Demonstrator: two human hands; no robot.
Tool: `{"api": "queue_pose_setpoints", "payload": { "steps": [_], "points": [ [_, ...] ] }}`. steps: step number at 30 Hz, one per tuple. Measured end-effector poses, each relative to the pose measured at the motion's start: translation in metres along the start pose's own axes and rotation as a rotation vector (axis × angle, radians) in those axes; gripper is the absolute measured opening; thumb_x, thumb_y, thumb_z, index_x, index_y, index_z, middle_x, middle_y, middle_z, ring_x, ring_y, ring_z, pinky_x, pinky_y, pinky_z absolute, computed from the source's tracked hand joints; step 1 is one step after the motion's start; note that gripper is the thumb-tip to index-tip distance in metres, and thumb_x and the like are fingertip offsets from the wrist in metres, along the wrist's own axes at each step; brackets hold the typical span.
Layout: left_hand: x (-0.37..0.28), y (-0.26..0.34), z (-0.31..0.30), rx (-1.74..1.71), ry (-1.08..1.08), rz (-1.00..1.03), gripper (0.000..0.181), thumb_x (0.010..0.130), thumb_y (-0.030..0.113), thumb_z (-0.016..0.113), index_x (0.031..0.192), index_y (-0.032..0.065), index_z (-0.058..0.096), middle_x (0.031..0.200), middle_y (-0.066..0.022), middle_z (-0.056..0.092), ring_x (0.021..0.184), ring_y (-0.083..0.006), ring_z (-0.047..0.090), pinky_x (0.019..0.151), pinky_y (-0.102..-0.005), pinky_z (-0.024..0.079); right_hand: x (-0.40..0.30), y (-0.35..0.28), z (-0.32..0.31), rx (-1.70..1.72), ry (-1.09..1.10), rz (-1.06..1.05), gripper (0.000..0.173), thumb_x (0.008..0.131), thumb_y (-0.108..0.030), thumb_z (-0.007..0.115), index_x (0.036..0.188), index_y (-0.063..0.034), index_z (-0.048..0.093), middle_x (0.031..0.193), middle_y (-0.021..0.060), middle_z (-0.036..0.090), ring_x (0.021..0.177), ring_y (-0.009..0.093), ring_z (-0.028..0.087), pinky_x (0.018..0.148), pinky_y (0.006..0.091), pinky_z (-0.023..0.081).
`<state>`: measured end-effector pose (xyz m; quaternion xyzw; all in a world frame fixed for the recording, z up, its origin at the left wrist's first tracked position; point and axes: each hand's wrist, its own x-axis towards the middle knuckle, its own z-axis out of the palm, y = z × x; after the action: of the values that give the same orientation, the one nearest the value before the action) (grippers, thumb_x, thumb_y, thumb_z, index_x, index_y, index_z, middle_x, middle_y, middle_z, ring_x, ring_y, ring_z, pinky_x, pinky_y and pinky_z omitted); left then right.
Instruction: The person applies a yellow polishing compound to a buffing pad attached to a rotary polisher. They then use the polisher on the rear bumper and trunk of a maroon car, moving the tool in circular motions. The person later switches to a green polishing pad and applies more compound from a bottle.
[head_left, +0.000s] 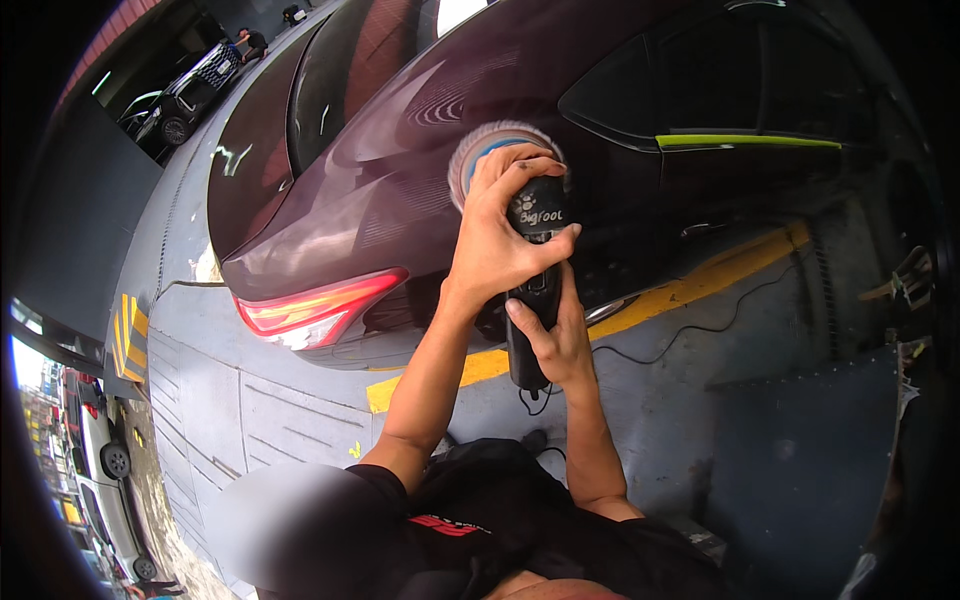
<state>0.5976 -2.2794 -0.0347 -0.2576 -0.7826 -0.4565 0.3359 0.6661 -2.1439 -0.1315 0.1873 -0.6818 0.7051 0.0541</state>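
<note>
A black corded Bigfoot car polisher (536, 196) lies against the rear quarter panel (390, 187) of a dark maroon car. Its round buffing pad (459, 176) touches the glossy paint, below a side window, and shows a blue ring. My left hand (499, 232) grips the polisher's head from above, fingers curled over its front. Lower down, my right hand (561, 341) is wrapped around the body and handle. Hazy smears and light streaks show on the paint around the pad. The red and clear tail light (322, 307) sits to the left of the tool.
Green masking tape (750, 141) edges the side window. A black power cord (697, 330) runs over the grey floor, past a yellow floor stripe (697, 281). A striped barrier (131, 341) stands left. Far off, a person (255, 46) crouches by another vehicle (184, 94).
</note>
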Motion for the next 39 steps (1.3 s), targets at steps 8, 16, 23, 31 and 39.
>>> {"api": "queue_pose_setpoints", "payload": {
  "steps": [8,16,23,31,39],
  "points": [
    [0.009,-0.003,0.012,-0.009,0.092,0.089,0.045,0.079,0.026,0.086,0.118,0.0058,0.076,0.137,-0.013,0.064,0.131,-0.035,0.059,0.116,-0.0469,0.043,0.013,-0.019,-0.002,0.063,0.049,-0.026,0.083,0.101,-0.034,0.073,0.162,0.0039,0.032,0.138,0.0204,0.06,0.121,0.026,0.064,0.102,0.0385,0.053],
    [-0.002,-0.017,-0.039,-0.061,0.055,0.06,0.046,0.076,0.025,0.087,0.115,0.0045,0.073,0.129,-0.0127,0.067,0.125,-0.0344,0.061,0.114,-0.0477,0.043,0.009,-0.018,0.034,-0.039,-0.044,-0.029,0.084,0.099,-0.035,0.073,0.161,0.0046,0.032,0.142,0.0206,0.057,0.128,0.028,0.06,0.108,0.0389,0.047],
    [-0.012,-0.023,-0.089,-0.072,0.221,-0.002,0.029,0.084,0.016,0.081,0.109,0.0041,0.075,0.122,-0.0123,0.07,0.122,-0.0328,0.064,0.113,-0.0459,0.044,0.017,-0.039,0.081,-0.08,-0.12,-0.011,0.084,0.098,-0.035,0.075,0.16,0.0059,0.035,0.136,0.0203,0.061,0.122,0.026,0.063,0.105,0.0386,0.05],
    [-0.035,-0.039,-0.142,-0.078,0.484,-0.088,0.022,0.089,0.008,0.073,0.108,-0.0015,0.074,0.12,-0.0139,0.071,0.118,-0.0285,0.066,0.109,-0.0405,0.047,0.011,-0.047,0.104,0.011,-0.272,-0.02,0.092,0.098,-0.023,0.078,0.168,0.0007,0.025,0.14,0.0181,0.062,0.124,0.025,0.064,0.109,0.0379,0.049],
    [-0.006,-0.029,-0.094,-0.181,0.292,-0.071,0.023,0.086,0.018,0.077,0.105,0.0047,0.079,0.116,-0.012,0.073,0.118,-0.0336,0.065,0.109,-0.0438,0.047,-0.015,-0.035,0.093,0.192,-0.043,0.074,0.078,0.107,-0.019,0.063,0.172,-0.0036,0.023,0.145,0.0124,0.057,0.121,0.019,0.062,0.107,0.0349,0.049]
  ]
}}
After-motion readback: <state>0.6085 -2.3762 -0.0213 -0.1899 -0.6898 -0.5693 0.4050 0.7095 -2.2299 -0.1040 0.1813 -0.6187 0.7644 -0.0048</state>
